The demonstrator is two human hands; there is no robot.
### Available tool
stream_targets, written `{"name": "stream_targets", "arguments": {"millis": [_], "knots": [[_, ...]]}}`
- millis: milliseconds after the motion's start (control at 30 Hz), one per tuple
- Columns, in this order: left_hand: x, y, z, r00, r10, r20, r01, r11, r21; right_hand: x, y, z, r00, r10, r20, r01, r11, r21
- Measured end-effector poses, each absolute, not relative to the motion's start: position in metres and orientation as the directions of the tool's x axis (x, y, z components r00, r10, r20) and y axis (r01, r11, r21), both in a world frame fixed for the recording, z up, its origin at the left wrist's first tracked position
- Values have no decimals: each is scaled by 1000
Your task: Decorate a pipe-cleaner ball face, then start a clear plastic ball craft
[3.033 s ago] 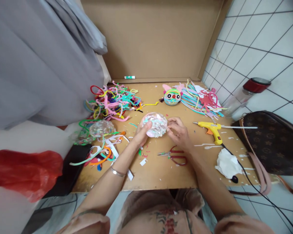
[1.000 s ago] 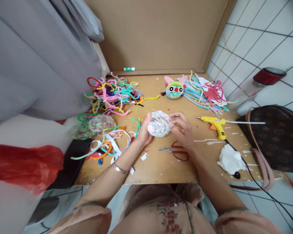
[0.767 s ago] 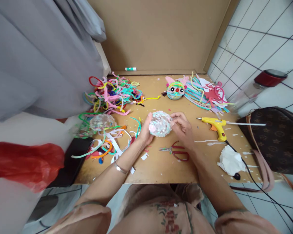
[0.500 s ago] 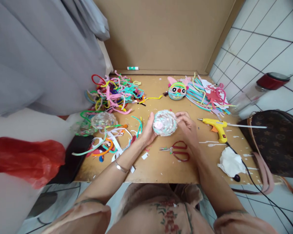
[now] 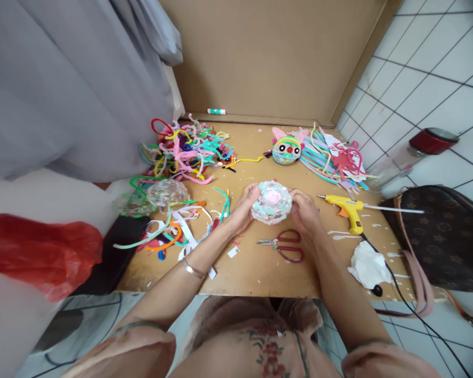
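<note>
head view: both hands grip one round pastel ball [image 5: 271, 201] above the table [image 5: 256, 273], the left hand [image 5: 245, 207] on one side, the right hand [image 5: 304, 211] on the other. red scissors [image 5: 286, 247] lie just below the ball (blades closed), the yellow glue gun [image 5: 349, 207] near its right.

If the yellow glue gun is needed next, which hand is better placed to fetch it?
Probably the right hand: the yellow glue gun lies just beyond it, while the left hand cups the far side of the pastel wrapped ball.

Cardboard backdrop [image 5: 268, 52], white tiled wall [image 5: 429, 79], grey curtain [image 5: 63, 84]
</note>
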State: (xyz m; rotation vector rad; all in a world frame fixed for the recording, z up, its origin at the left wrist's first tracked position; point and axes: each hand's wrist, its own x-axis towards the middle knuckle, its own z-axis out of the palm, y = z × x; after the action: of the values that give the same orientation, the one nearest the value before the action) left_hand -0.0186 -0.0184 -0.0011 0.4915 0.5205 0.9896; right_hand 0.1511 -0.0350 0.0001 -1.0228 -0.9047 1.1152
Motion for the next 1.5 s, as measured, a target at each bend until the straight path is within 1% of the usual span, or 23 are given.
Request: {"name": "stream_targets", "arguments": {"millis": [67, 133, 167, 233, 300, 333, 400, 500, 567, 667, 800, 900, 1100, 1167, 1200, 1267, 1333, 1400, 1467, 1500], "knots": [[-20, -19, -1, 404, 903, -150, -609, 388, 692, 153, -34, -3, 191, 982, 8, -309, 68, -949], [-23, -20, 2, 389, 918, -78, -562, 303, 770, 156, -33, -7, 172, 983, -65, -360, 1, -933], [-25, -20, 3, 381, 924, -21, -537, 240, 809, 158, -32, -10, 161, 981, -105, -391, -35, -920], [-29, -21, 8, 353, 927, 126, -469, 58, 881, 162, -29, -13, 134, 974, -184, -453, -105, -885], [-33, -23, 14, 324, 912, 253, -381, -119, 917, 165, -27, -15, 105, 962, -250, -501, -166, -849], [-35, -23, 17, 326, 901, 287, -337, -172, 925, 166, -27, -14, 95, 956, -278, -518, -191, -834], [-36, -23, 21, 365, 877, 314, -269, -224, 937, 167, -26, -11, 78, 944, -322, -542, -230, -808], [-36, -22, 22, 457, 825, 332, -201, -267, 942, 168, -26, -7, 28, 929, -368, -552, -293, -781], [-36, -22, 22, 487, 797, 357, -171, -313, 934, 168, -26, -8, -22, 923, -383, -534, -335, -776], [-37, -21, 22, 462, 801, 380, -137, -358, 923, 170, -25, -13, -74, 913, -401, -508, -380, -773], [-39, -21, 20, 452, 804, 387, -62, -405, 912, 169, -24, -19, -42, 891, -453, -500, -411, -762], [-39, -19, 17, 471, 762, 445, -27, -491, 870, 168, -25, -19, -56, 881, -470, -497, -433, -752], [-38, -14, 9, 534, 637, 556, -42, -637, 769, 166, -26, -19, -137, 873, -467, -496, -469, -731], [-37, -14, 8, 529, 647, 550, -12, -642, 767, 165, -27, -18, -127, 872, -472, -500, -468, -729], [-37, -15, 8, 507, 684, 525, 17, -617, 787, 165, -27, -17, -116, 875, -469, -499, -460, -735], [-37, -15, 8, 436, 791, 428, 82, -509, 857, 163, -29, -14, -101, 886, -453, -484, -442, -756], [-37, -14, 6, 358, 885, 299, 94, -353, 931, 161, -32, -10, -104, 896, -433, -466, -428, -774], [-36, -10, 3, 301, 936, 182, 20, -197, 980, 159, -35, -5, -101, 910, -402, -458, -401, -793], [-35, -6, 0, 264, 960, 97, -132, -64, 989, 157, -38, -1, -45, 935, -353, -437, -336, -834], [-35, -3, -2, 264, 962, 63, -219, -4, 976, 156, -39, 1, 10, 947, -320, -412, -288, -865]]}}
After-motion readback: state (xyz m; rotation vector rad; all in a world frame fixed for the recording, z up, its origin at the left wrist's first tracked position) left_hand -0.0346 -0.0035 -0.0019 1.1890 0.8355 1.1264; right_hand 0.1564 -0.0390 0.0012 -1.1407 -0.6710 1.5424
